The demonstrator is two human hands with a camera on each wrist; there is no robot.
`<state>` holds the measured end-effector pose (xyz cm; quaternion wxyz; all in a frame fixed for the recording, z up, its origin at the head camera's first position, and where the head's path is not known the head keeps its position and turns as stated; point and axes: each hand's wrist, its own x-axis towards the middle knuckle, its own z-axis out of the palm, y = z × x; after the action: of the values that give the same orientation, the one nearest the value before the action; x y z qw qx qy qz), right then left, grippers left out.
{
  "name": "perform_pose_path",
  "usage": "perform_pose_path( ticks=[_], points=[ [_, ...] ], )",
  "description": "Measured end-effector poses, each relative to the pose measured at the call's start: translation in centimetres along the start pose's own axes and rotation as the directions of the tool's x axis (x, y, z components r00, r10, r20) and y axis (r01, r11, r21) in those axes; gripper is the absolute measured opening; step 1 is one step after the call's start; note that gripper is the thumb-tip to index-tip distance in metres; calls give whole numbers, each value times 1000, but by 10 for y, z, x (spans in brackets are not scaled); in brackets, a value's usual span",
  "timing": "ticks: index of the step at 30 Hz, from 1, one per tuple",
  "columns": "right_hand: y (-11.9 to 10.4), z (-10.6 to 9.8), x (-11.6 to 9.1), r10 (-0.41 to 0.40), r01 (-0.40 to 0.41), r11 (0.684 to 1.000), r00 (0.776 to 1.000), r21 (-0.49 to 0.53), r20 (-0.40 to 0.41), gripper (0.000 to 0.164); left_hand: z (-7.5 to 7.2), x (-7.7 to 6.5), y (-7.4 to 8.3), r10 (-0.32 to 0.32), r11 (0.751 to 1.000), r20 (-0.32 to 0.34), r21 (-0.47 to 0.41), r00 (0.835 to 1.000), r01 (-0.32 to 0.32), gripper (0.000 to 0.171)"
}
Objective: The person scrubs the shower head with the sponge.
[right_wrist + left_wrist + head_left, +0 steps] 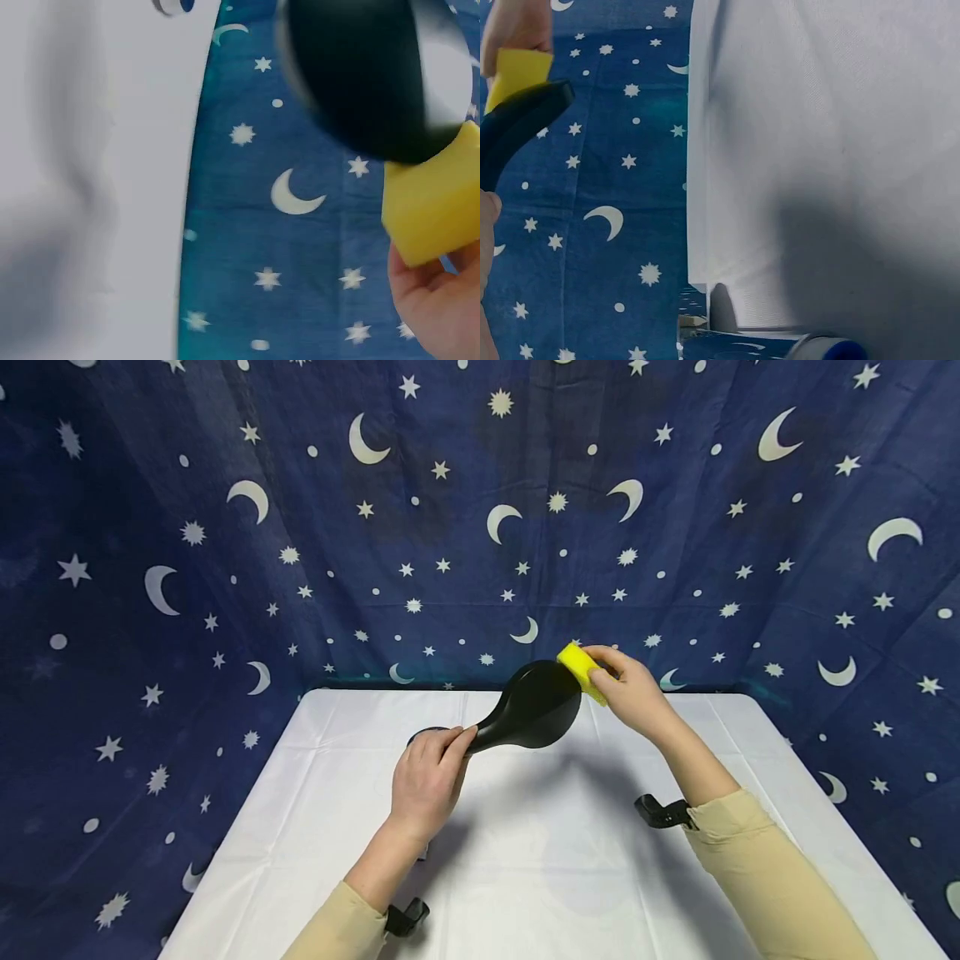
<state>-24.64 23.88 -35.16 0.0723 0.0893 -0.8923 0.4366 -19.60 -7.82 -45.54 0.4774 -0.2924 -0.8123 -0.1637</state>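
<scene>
A black hand mirror is held up above the table, its round head tilted to the upper right. My left hand grips its handle. In my right hand, a yellow sponge is pinched between thumb and fingers. The sponge touches the right rim of the mirror head. In the right wrist view, the sponge meets the edge of the mirror, whose surface is dark with a pale patch. The left wrist view catches the mirror only in part, at its left edge.
A white-covered table spreads below both hands, with a dark blue star-and-moon curtain behind it. Mostly hidden by my left hand is a dark-rimmed round thing. A shiny cylinder with a blue end shows low in the left wrist view.
</scene>
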Motion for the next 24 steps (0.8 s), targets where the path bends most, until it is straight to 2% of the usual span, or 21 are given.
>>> perform_pose_path(
  ticks=[2,3,5,7,9,11,13,14,15,16,17,19,21,22,23,24],
  points=[
    [9,2,-3,59,-61,988,998,142,18,45,0,-2,0,-28,999,0,-31,1000,28,40],
    [11,5,-5,88,-91,972,996,217,20,45,0,-3,0,-49,998,0,-50,999,49,41],
    [14,11,-9,132,-126,925,991,359,8,46,1,-4,1,-110,989,7,-94,994,110,43],
    [12,18,-13,145,-116,858,989,500,-20,46,3,-5,4,-196,968,40,-152,980,200,45],
    [9,25,-16,134,-69,771,989,633,-57,44,4,-5,9,-304,921,101,-222,947,320,46],
    [4,29,-19,93,7,669,991,743,-92,39,4,-6,14,-405,840,181,-313,896,443,47],
    [0,32,-21,52,74,585,990,808,-129,35,4,-6,18,-481,718,276,-420,832,555,46],
    [-2,34,-21,33,104,563,988,820,-148,34,4,-5,20,-509,642,329,-470,795,606,45],
    [-5,35,-22,12,135,560,985,818,-171,34,5,-4,23,-527,560,381,-517,759,648,45],
    [-7,37,-23,-9,168,570,980,804,-198,35,5,-2,26,-538,467,436,-559,722,685,45],
    [-10,39,-24,-28,200,596,973,778,-229,36,6,-1,29,-540,369,491,-592,683,717,45],
    [-14,45,-26,-69,264,666,953,698,-295,41,7,3,37,-532,162,599,-623,599,766,45],
    [-18,52,-29,-120,327,726,926,605,-357,45,8,6,45,-499,-36,689,-623,526,781,46],
    [-19,56,-30,-148,355,750,912,559,-381,47,8,7,48,-472,-127,729,-613,496,780,46],
    [-19,60,-31,-180,383,769,898,512,-402,48,8,7,51,-444,-201,764,-595,469,778,46],
    [-19,65,-33,-215,410,786,883,463,-418,50,7,8,54,-415,-263,790,-579,451,772,47]
  ],
)
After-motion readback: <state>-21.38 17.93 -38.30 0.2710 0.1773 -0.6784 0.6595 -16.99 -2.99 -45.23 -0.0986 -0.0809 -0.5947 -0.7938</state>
